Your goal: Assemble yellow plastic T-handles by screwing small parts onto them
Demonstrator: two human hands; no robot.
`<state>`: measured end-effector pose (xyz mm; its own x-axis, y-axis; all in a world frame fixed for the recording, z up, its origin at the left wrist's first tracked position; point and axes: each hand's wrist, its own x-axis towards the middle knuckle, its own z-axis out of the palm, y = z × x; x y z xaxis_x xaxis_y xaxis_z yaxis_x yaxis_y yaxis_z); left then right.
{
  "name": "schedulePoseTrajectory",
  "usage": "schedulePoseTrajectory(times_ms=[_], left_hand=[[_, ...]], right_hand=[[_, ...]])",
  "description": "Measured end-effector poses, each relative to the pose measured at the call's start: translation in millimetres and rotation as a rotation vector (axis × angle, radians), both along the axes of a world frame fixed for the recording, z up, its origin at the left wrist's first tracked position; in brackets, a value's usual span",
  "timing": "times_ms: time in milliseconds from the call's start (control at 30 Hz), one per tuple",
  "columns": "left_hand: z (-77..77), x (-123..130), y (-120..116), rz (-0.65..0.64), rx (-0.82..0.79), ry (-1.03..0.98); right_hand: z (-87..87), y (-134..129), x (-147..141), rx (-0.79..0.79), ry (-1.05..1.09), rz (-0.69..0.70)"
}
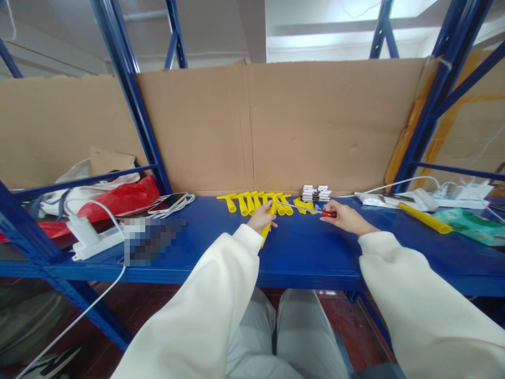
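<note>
Left hand point(262, 216) clamped round a yellow tool point(266, 232), seemingly steadying it; right hand point(345, 218) closed on a screwdriver point(329, 214), pointed toward the tool's upper end.

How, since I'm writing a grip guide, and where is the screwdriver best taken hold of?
Probably by its red handle, from the right, as the right hand holds it. The handle is thicker than the slim shaft and forms the right end; the shaft points left, toward the yellow piece in the left hand, so this grip should leave it unobstructed.
</note>
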<state>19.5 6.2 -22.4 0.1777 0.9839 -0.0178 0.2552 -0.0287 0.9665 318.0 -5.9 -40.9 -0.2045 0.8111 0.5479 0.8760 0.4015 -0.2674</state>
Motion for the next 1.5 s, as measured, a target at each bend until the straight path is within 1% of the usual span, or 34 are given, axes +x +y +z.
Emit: schedulePoseTrajectory(times_ms=[100,200,300,400,500,633,767,867,967,1100,1200,1367,1433,1500], left_hand=[[2.4,0.5,-2.9,0.006,-0.014,0.004],[2.6,0.5,-2.8,0.005,-0.013,0.000],[0.6,0.1,0.0,-0.003,-0.004,-0.011],[-2.5,-0.5,3.8,-0.007,0.005,-0.018],[-5.2,-1.3,6.8,-0.018,0.012,-0.029],[-6.0,-1.7,7.7,-0.042,0.021,-0.044],[-2.9,-0.4,4.0,-0.004,0.007,-0.013],[0.7,1.0,-0.2,0.025,-0.012,0.014],[3.9,1.9,-3.8,0.031,-0.014,0.017],[5.9,2.6,-6.5,0.033,-0.019,0.009],[5.9,2.6,-6.6,0.034,-0.018,-0.003],[4.4,2.1,-4.7,0.032,-0.013,0.018],[3.6,2.1,-3.7,0.034,-0.006,0.025],[2.7,2.3,-2.7,0.038,0.005,0.021]], right_hand=[[0.9,-0.9,1.6,0.009,-0.039,-0.015],[2.7,-2.3,1.2,-0.031,-0.068,0.023],[2.9,-1.7,0.0,-0.057,-0.034,0.049],[1.4,0.2,0.3,-0.038,0.005,0.010],[0.6,1.0,1.9,-0.012,-0.009,-0.039],[1.7,-0.2,2.2,-0.025,-0.049,0.017],[2.0,-1.0,-1.5,-0.054,-0.011,0.070],[1.8,-1.5,-3.0,-0.027,0.027,0.013],[2.4,-2.4,-1.7,-0.005,0.003,-0.032],[3.2,-2.6,-0.2,-0.026,-0.039,0.048],[3.2,-2.2,-1.3,-0.059,-0.025,0.091],[3.7,-3.5,-2.6,-0.031,0.027,-0.019],[3.9,-3.8,-2.4,-0.026,0.017,-0.016],[3.8,-3.2,-2.2,-0.029,-0.001,0.030]])
